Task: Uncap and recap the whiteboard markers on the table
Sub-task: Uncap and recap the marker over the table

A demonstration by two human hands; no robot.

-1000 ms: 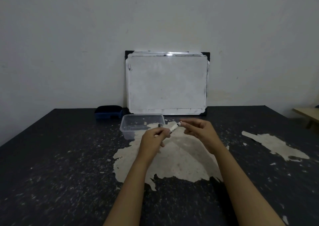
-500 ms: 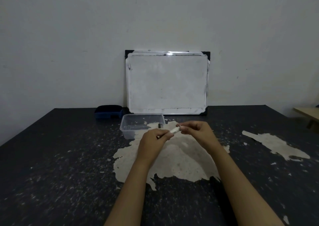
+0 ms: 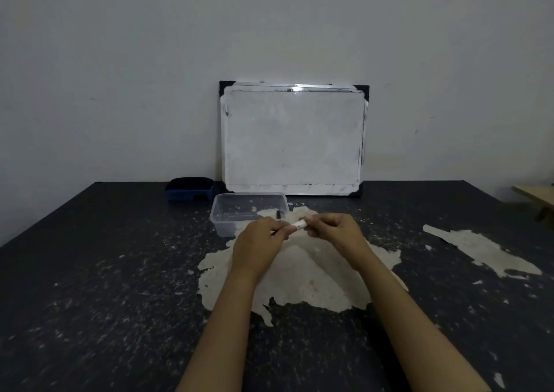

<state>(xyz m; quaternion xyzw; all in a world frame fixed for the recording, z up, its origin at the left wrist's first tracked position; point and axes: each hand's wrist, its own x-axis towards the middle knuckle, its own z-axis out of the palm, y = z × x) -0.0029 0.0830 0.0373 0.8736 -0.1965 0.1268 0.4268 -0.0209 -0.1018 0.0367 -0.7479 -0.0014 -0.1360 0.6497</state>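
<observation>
Both hands pinch one white marker just in front of the clear tub — left hand grips the barrel, right hand the other end.

Both hands, left and right, fingertips pinched together, forearms converging.

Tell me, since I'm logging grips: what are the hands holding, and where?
A white marker: left hand around one end, right hand pinching the other.
</observation>
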